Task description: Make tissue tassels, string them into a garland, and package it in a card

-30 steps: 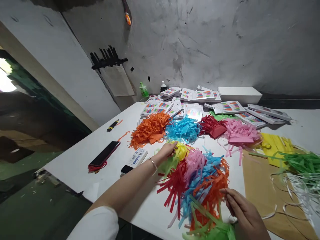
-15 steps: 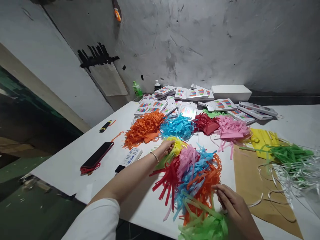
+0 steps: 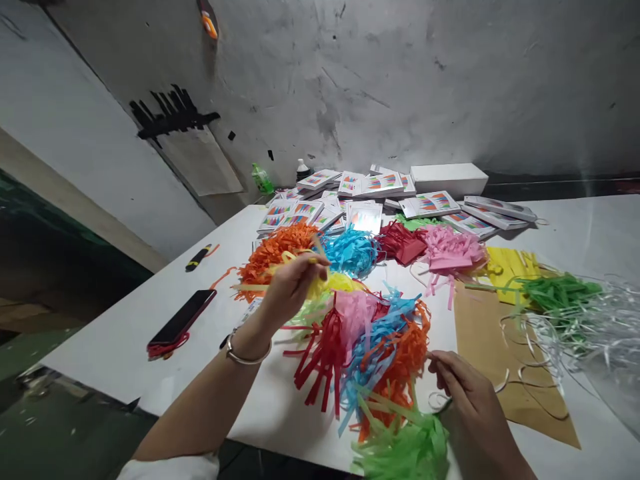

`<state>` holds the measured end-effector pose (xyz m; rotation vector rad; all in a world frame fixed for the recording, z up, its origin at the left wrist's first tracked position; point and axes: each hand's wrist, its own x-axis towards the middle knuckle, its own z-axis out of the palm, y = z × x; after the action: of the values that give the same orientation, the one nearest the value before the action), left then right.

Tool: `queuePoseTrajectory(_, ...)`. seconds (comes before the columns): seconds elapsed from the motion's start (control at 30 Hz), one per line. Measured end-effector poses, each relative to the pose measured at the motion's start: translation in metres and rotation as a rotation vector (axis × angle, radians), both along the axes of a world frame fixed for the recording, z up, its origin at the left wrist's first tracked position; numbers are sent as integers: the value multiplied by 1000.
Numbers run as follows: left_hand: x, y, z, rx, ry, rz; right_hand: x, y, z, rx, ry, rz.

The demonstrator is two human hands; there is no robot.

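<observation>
Across the table's front lies a row of paper tassels: yellow, pink, red, blue, orange and light green. My left hand is raised at the row's left end, its fingers closed on thin yellow paper strips that stick out on both sides. My right hand pinches at the right edge of the orange tassel. A loop of thin white string shows beside its fingers; the pinched point itself is small.
Behind lie loose orange, blue, dark red and pink paper bunches. Flat printed packs and a white box stand by the wall. A phone lies left; brown paper and tangled white ribbon lie right.
My left hand has moved up and left from the yellow tassel, drawing out yellow strips. My right hand stays by the orange tassel. The view has shifted slightly.
</observation>
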<state>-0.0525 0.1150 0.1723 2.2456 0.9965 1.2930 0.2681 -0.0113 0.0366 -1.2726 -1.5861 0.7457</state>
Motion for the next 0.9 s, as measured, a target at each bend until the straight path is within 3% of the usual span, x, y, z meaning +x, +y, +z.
queuePoseTrajectory(0.13,40,-31,-23,-604,12,-378,-17,-3,25,74,33,-4)
queuePoseTrajectory(0.23,71,-53,-46,-1039,-272,-573,-33,-4,43,150,48,-19)
queuePoseTrajectory(0.3,86,-62,-59,-1190,-482,-619,-42,-4,51,160,17,-9)
queuePoseTrajectory(0.43,97,-68,-75,-1283,-676,-620,-49,-5,56,76,-38,47)
queuePoseTrajectory(0.6,98,-70,-89,-1316,-719,-567,-45,-9,54,11,-7,31)
queuePoseTrajectory(0.9,98,-73,-95,-1301,-740,-579,-45,-10,54,81,-2,-15)
